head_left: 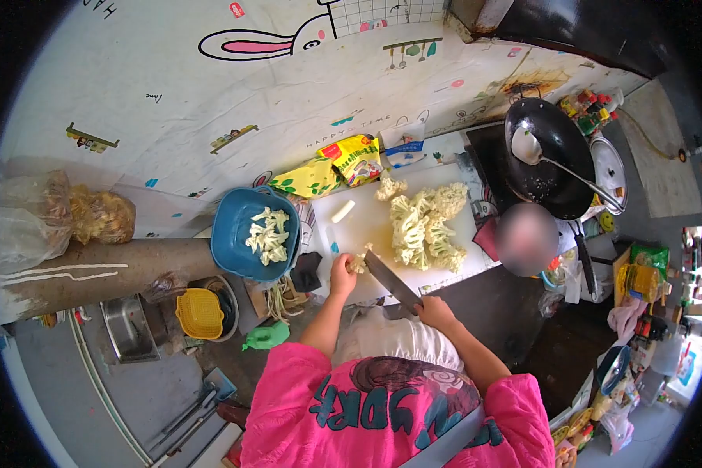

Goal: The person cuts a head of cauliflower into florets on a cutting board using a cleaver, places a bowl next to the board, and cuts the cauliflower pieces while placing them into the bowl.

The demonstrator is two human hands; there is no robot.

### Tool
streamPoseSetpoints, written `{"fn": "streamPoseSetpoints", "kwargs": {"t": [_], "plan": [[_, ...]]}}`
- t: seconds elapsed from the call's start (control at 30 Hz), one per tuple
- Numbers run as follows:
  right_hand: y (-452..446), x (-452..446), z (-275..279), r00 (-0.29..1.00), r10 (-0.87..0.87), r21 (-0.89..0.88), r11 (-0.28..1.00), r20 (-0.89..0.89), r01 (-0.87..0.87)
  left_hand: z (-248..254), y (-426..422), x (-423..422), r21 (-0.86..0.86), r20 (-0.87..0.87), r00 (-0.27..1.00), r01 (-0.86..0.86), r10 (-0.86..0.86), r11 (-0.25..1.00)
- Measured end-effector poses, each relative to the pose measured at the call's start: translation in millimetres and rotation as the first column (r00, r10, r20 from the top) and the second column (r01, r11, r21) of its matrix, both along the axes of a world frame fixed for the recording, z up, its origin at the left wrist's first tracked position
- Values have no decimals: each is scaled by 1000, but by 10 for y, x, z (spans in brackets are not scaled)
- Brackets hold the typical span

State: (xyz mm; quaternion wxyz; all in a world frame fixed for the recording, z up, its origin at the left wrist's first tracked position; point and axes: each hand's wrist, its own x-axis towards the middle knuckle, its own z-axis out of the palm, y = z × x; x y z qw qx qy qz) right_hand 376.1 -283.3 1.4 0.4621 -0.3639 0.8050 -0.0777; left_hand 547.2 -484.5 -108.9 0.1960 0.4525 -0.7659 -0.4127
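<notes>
My left hand [342, 274] is closed on a small cauliflower floret [358, 264] at the near edge of the white cutting board [343, 234]. In my right hand [435, 311] is the handle of a kitchen knife [392, 283], its broad blade angled toward the floret. Several large pieces of cauliflower [425, 226] are heaped on the right side of the board, with a smaller piece [390, 186] behind them. A pale stalk piece [342, 211] lies apart on the left. The blue basin [225, 226] beside the board contains cut florets [267, 235].
A black wok [558, 132] with a metal ladle [527, 148] sits on the stove at right. Yellow seasoning bags [355, 158] stand against the wall. A yellow basket [200, 313] and a metal sink [130, 331] are at left. A dark cloth [306, 272] lies by the board's corner.
</notes>
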Motion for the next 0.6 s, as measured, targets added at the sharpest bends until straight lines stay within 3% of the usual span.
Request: {"fn": "streamPoseSetpoints", "kwargs": {"t": [0.23,0.33,0.43,0.53,0.6], "plan": [[12,54,-79,998,-58,-5,998,11,58,-146,11,77,50,-17,998,-57,58,997],[-3,65,-105,998,-68,-6,998,-5,68,-227,11,128,277,-73,979,-162,188,947],[-17,92,-67,997,-80,-13,997,-24,79,8,37,162,309,32,953,-297,303,903],[-4,93,-3,995,-86,-55,995,-48,83,-5,-33,214,352,87,972,-237,220,905],[8,103,81,991,-100,-81,992,-95,92,73,-35,162,269,129,977,-197,168,943]]}}
